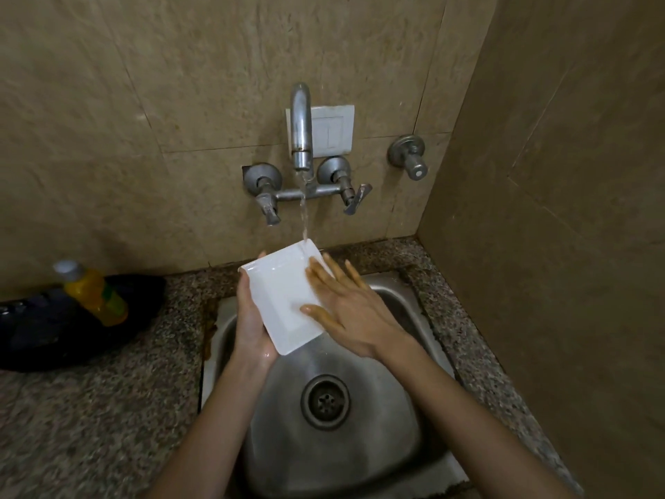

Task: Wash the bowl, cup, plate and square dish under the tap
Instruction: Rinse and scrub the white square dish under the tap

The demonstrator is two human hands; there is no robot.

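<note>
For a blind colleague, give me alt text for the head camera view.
The left hand holds a white square dish under the running tap over a steel sink, while the right hand lies flat on it.

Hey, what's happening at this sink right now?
A person is washing a white square dish over a stainless steel sink. The left hand holds the tilted dish by its left edge, and the right hand lies flat on its face with the fingers straight. Water runs from the curved metal tap on the wall onto the dish's top corner. A yellow plastic bottle is off to the left of the sink, by the speckled stone counter.
</note>
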